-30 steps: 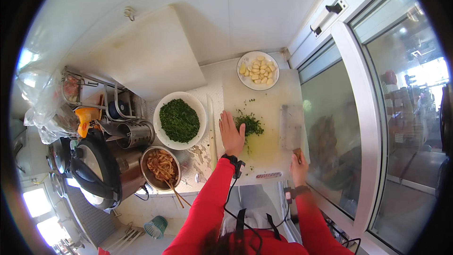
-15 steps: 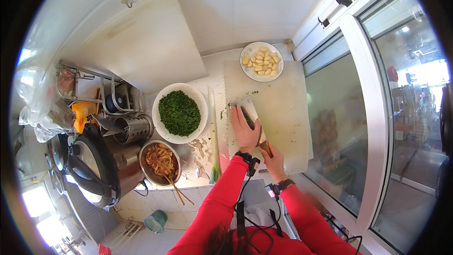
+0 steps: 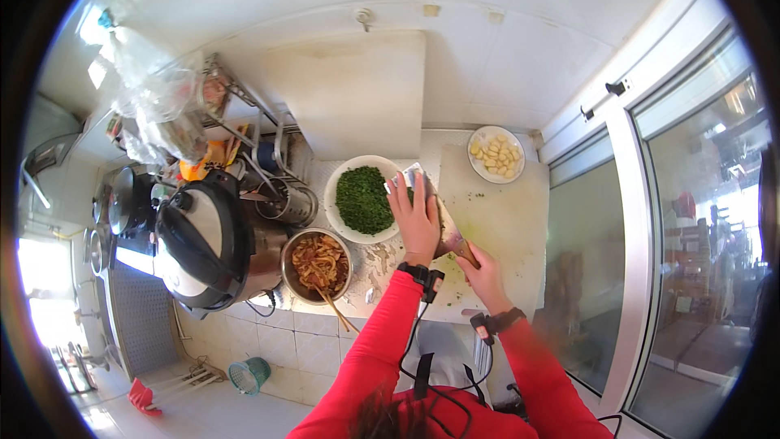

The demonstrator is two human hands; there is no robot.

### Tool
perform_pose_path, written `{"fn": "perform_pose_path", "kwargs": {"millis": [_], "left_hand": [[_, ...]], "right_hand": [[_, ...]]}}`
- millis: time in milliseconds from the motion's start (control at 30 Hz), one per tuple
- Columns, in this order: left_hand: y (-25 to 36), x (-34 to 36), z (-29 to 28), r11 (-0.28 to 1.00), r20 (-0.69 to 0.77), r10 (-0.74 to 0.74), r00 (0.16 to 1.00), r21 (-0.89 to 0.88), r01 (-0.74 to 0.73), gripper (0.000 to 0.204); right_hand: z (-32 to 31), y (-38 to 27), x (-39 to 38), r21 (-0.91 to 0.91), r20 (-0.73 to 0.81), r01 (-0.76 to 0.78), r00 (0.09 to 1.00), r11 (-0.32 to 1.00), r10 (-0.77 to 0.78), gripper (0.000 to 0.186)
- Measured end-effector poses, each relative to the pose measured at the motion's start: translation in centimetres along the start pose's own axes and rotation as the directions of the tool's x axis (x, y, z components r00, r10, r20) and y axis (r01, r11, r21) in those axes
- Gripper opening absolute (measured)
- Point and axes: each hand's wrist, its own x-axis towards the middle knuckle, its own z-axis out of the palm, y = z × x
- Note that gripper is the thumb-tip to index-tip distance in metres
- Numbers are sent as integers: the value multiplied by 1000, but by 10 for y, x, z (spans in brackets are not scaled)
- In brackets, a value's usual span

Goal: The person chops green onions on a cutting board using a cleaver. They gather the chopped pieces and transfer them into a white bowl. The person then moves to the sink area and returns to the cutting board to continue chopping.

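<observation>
My right hand is closed round the handle of a cleaver, whose blade slants up and left toward a white bowl. The bowl holds finely chopped greens. My left hand lies flat along the blade with its fingers stretched out, beside the bowl's right rim. Some greens show between the fingers and the blade; the hand hides most of them. Under the right hand is a pale cutting board with green scraps. At its far end stands a plate of peeled garlic cloves.
Left of my arm, a metal bowl holds brown sliced food, with chopsticks leaning out. Beyond it stand a pressure cooker and a metal utensil holder. A white board leans on the back wall; a sliding window borders the right.
Both hands and the cleaver have lifted from the cutting board and shifted left to the greens bowl's edge. The view has tilted, and the long leek beside the board is no longer visible.
</observation>
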Motion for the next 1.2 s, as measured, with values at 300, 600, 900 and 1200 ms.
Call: {"fn": "perform_pose_path", "kwargs": {"millis": [300, 600, 900, 1200], "left_hand": [[-71, 54, -26, 990, -160, -80, 984, 101, 97, 39], [-145, 44, -15, 904, -239, -301, 923, 237, 356, 40], [-153, 27, -22, 801, -95, -356, 930, 481, 356, 42], [-99, 33, -15, 903, -210, -221, 952, 324, 281, 51]], "right_hand": [[18, -35, 48, -112, 119, 257, 963, 960, -244, 42], [9, -33, 50, -111, 123, 160, 982, 981, -146, 44], [-30, 8, 22, -372, -63, 275, 946, 887, -319, 43], [-127, 78, 48, -773, -89, 260, 859, 579, -505, 35]]}}
